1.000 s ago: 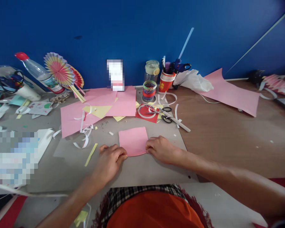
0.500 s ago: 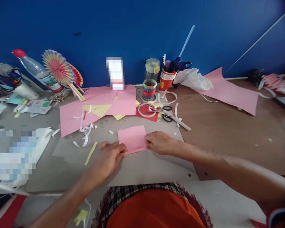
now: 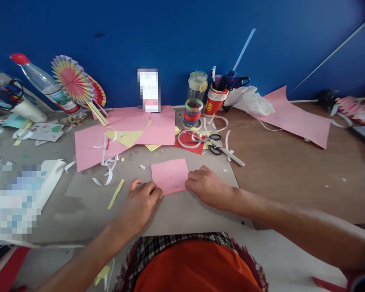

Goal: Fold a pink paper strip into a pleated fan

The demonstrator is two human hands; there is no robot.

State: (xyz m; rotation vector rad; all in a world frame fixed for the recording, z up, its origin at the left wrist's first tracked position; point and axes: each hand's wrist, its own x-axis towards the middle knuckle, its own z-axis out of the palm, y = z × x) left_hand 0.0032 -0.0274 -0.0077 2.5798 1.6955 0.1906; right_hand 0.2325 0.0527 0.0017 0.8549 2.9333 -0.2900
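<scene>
— Just below the middle of the frame, what lies between your hands?
— A pink paper square (image 3: 169, 175), flat on the grey board (image 3: 176, 215). My left hand (image 3: 141, 202) is at its lower left corner and my right hand (image 3: 205, 186) is on its right edge. Both touch it.
— Are you gripping it?
— I cannot tell. The fingers of both hands curl down onto the paper and the knuckles hide the tips. Whether they pinch the edge or only press on it does not show. My hands cover the square's near corners too.
— And behind it?
— Toward the upper middle, larger pink sheets (image 3: 158, 129) overlap a yellow piece (image 3: 126, 138), with white paper strips (image 3: 106, 164) curling over them. Right of those lie scissors (image 3: 207, 141), partly among more strips. A red paper cup (image 3: 214, 103) stands by the blue wall (image 3: 170, 36), and its contents are hard to make out.
— The left side?
— A paper fan (image 3: 71, 77) and a bottle (image 3: 45, 87) sit at upper left. The lower left is a blurred patch. The bottom edge cuts off my forearms.
</scene>
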